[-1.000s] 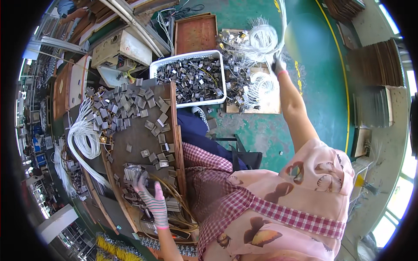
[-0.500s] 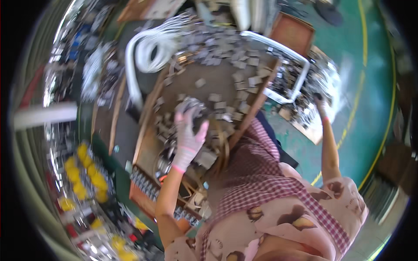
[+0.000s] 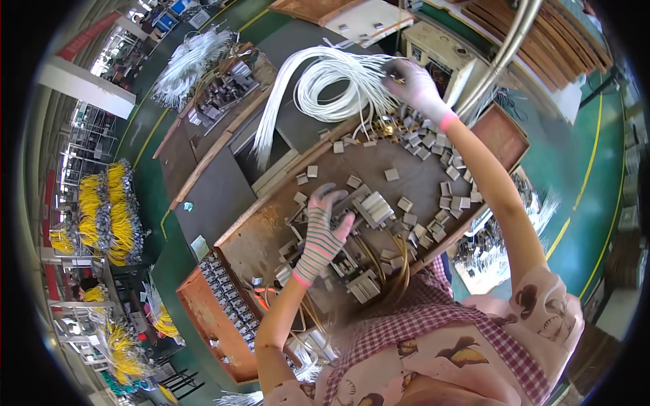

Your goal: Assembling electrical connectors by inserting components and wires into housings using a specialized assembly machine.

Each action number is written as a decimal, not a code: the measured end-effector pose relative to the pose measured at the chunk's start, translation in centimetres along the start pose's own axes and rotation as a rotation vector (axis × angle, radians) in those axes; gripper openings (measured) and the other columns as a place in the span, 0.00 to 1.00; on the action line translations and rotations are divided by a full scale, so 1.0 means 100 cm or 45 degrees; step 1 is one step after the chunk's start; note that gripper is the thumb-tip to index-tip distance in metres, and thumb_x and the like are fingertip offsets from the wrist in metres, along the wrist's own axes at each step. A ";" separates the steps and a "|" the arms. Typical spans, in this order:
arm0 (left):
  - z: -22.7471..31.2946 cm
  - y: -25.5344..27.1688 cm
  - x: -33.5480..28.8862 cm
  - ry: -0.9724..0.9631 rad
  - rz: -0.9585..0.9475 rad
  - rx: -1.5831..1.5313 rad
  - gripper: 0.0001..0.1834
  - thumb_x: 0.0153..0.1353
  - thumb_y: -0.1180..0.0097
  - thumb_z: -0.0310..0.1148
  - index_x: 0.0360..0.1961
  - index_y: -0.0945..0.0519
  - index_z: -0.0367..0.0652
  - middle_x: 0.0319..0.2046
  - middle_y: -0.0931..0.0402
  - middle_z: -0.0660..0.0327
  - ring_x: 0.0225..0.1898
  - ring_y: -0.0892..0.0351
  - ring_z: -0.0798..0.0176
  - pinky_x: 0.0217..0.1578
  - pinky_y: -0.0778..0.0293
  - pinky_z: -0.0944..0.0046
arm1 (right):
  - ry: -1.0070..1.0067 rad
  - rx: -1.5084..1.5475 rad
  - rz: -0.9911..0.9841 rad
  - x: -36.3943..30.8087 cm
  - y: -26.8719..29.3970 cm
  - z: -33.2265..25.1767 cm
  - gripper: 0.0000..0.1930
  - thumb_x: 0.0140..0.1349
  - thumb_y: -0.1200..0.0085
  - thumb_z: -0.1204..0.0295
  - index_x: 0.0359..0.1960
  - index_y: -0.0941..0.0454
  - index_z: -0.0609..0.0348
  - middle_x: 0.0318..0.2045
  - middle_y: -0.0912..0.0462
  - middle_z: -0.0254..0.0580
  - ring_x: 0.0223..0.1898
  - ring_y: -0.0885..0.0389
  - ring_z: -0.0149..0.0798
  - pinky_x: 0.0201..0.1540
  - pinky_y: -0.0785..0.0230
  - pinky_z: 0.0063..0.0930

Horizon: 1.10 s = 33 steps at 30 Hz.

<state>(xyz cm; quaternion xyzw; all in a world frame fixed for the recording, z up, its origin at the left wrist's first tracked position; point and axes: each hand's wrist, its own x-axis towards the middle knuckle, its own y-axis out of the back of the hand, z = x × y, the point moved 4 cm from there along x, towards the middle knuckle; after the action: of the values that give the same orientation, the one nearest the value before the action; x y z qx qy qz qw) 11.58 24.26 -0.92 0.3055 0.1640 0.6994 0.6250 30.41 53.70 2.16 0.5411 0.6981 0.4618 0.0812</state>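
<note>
My left hand [image 3: 323, 233], in a striped glove with a pink cuff, hovers at the metal fixture [image 3: 345, 260] on the bench, thumb and fingers apart. Beside its fingertips is a silver metal block [image 3: 374, 208]. My right hand [image 3: 420, 91], in a pale glove, reaches to the far side of the bench. Its fingers curl in at the ends of a coiled bundle of white wires [image 3: 328, 88] and partly hide them. Small brass-coloured pieces [image 3: 387, 128] lie below that hand. Loose square metal pieces [image 3: 426, 220] are scattered over the brown worktop [image 3: 352, 162].
A raised wooden edge [image 3: 284, 179] runs along the worktop. At the lower left stands an orange-brown tray [image 3: 203, 298] with rows of metal parts. A cream machine box [image 3: 437, 57] and bent metal pipes [image 3: 501, 54] stand beyond. Yellow wire bundles [image 3: 118, 213] hang on racks at far left.
My right hand has swung from beside the bench's right end to the white wires at the far side. My left hand stays over the fixture. The whole view has turned with my head.
</note>
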 end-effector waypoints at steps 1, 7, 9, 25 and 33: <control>-0.001 0.001 0.000 -0.002 -0.005 -0.007 0.25 0.55 0.38 0.37 0.54 0.27 0.43 0.58 0.36 0.50 0.61 0.37 0.49 0.62 0.40 0.53 | 0.004 -0.226 -0.014 0.024 -0.020 -0.002 0.21 0.56 0.39 0.57 0.46 0.23 0.57 0.43 0.19 0.45 0.46 0.20 0.47 0.51 0.30 0.39; -0.006 0.016 -0.013 0.103 0.004 -0.138 0.25 0.55 0.39 0.37 0.54 0.27 0.43 0.59 0.38 0.50 0.62 0.38 0.49 0.64 0.42 0.53 | -0.366 -0.775 -0.334 0.097 -0.098 -0.018 0.37 0.49 0.35 0.50 0.56 0.31 0.60 0.50 0.20 0.48 0.53 0.21 0.45 0.54 0.31 0.46; -0.011 0.018 -0.020 0.145 0.015 -0.174 0.25 0.55 0.39 0.38 0.54 0.27 0.44 0.58 0.37 0.50 0.62 0.38 0.48 0.64 0.43 0.53 | -0.373 -0.894 -0.375 0.103 -0.115 -0.016 0.38 0.49 0.36 0.49 0.56 0.32 0.59 0.50 0.21 0.47 0.52 0.20 0.44 0.52 0.30 0.45; -0.016 0.021 0.067 0.289 0.162 -0.949 0.29 0.59 0.39 0.43 0.56 0.29 0.35 0.50 0.29 0.55 0.52 0.30 0.63 0.56 0.35 0.62 | 0.207 -0.654 0.089 0.014 -0.057 -0.105 0.28 0.41 0.31 0.63 0.46 0.28 0.51 0.33 0.19 0.40 0.39 0.20 0.44 0.44 0.34 0.44; -0.015 -0.017 0.148 0.297 0.655 -1.547 0.19 0.61 0.38 0.40 0.47 0.21 0.36 0.43 0.22 0.63 0.42 0.25 0.67 0.47 0.29 0.66 | 0.427 -0.185 0.081 -0.074 -0.028 -0.141 0.32 0.43 0.34 0.65 0.54 0.28 0.56 0.35 0.22 0.46 0.39 0.24 0.49 0.46 0.36 0.45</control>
<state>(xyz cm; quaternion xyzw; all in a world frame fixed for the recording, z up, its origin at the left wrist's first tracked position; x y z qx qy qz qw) 11.45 39.23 0.23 -0.1490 -0.2704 0.8227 0.4774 22.83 39.73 5.19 0.4710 0.6490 0.5973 -0.0122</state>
